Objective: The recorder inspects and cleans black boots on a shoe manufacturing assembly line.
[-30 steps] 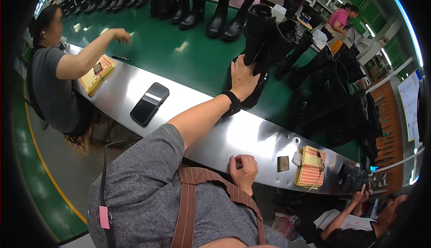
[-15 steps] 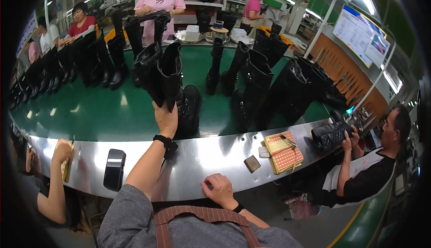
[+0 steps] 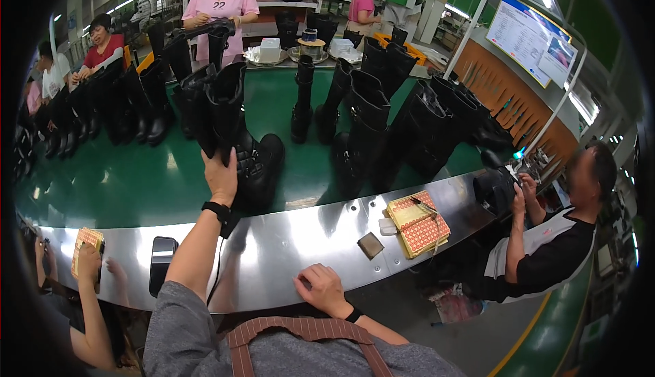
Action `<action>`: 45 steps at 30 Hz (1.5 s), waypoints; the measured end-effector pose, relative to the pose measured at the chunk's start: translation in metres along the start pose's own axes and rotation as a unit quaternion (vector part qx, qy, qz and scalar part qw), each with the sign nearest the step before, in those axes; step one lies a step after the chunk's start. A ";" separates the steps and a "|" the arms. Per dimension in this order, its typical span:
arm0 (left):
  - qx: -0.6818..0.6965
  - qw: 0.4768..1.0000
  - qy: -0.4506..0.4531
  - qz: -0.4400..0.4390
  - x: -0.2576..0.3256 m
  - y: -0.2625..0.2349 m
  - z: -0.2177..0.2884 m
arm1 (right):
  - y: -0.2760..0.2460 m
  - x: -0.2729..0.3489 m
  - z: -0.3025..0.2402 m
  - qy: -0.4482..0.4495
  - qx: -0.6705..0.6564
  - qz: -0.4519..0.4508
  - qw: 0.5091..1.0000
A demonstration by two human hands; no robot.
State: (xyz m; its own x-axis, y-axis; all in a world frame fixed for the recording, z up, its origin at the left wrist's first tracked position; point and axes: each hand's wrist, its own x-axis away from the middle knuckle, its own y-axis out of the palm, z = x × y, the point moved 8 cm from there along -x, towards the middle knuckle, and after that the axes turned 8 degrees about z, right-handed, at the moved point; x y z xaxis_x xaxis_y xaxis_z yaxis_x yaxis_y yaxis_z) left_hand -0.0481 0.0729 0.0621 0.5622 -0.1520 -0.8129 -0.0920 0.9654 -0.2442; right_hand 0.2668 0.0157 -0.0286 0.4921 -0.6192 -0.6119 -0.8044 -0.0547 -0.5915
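Head view: left hand [image 3: 222,176] grasping black boot [image 3: 235,124] shaft; right hand [image 3: 319,290] loosely curled, apparently empty, on steel ledge [image 3: 307,230]

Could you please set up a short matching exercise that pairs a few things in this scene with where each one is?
Things:
1. left hand
2. right hand
3. black phone
4. patterned notebook

Places:
A. flat on the metal ledge, left of the person's arm
B. resting on the ledge's near edge
C. gripping the tall black boot
D. on the ledge, to the right

Pairs: 1-C, 2-B, 3-A, 4-D
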 end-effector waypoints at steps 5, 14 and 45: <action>0.025 1.000 0.002 0.016 -0.043 -0.041 -0.030 | 0.008 -0.002 0.004 0.000 -0.009 -0.006 1.000; -0.191 0.975 0.044 0.103 -0.119 -0.139 -0.116 | 0.011 -0.006 0.008 0.005 -0.004 -0.017 1.000; -0.038 0.856 0.149 -0.494 -0.033 -0.005 0.043 | 0.005 -0.007 0.006 -0.012 0.014 -0.013 1.000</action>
State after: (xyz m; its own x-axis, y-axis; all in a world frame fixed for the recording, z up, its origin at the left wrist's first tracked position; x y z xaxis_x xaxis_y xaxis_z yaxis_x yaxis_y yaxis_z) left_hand -0.0309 0.0819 0.1133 0.1637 -0.9445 -0.2849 0.2479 0.3189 -0.9148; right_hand 0.2609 0.0244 -0.0304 0.5212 -0.5989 -0.6080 -0.7814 -0.0484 -0.6221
